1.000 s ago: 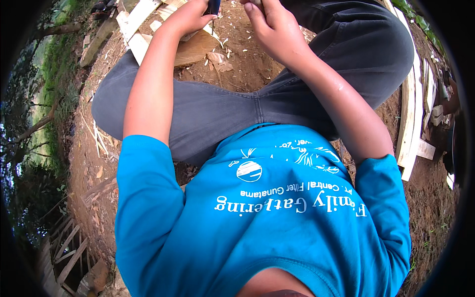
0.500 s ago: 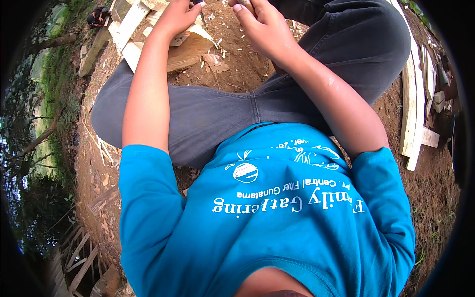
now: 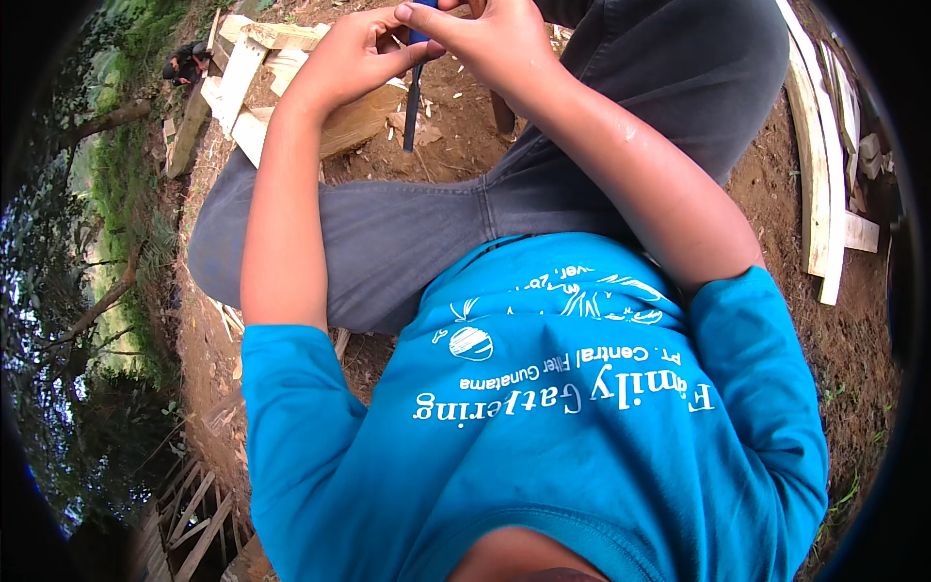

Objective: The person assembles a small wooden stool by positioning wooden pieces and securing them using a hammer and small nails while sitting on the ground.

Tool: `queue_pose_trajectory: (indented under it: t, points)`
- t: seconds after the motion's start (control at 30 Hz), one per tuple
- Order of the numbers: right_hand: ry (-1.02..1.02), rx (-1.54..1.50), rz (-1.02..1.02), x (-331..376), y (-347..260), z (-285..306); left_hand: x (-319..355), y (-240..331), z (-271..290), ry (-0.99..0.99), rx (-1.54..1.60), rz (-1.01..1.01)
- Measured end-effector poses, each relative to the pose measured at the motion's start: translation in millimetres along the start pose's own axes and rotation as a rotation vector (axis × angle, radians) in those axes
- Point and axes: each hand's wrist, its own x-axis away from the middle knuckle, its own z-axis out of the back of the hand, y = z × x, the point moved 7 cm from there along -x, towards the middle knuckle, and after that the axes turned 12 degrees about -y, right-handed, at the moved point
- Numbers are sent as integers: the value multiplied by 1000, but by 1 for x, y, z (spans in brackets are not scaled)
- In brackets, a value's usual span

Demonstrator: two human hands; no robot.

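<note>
Both my hands are together at the top edge of the head view. Between them a blue-handled chisel hangs with its dark, narrow blade pointing down toward my lap. The thumb and fingers of my left hand close around the chisel near its handle. My right hand pinches the blue handle, its thumb reaching across toward the left fingertips. Below my right wrist shows the end of a brown, rod-like piece; whether that hand holds it too, I cannot tell.
A thick wooden block lies on the soil beyond my bent leg, beside pale boards nailed together. Long pale planks lie to my right. Wood chips dot the ground. A dark-clad person is far left, near greenery.
My hands have come together from apart, nearer to me. The chisel has come with the left hand, and my right hand now touches its handle.
</note>
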Motion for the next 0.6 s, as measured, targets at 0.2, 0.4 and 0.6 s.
queue_pose_trajectory:
  t: [0.2, 0.4, 0.6]
  points:
    - [-57, -402, -162, 2, -5, -10, 13, 16, 3, 52, 16, -177]
    - [-61, -131, -221, 7, 18, 1, 61, 29, 64, 316, -240, -147]
    - [-60, -232, -219, 16, -7, -6, 159, 0, 128, 422, -861, 162]
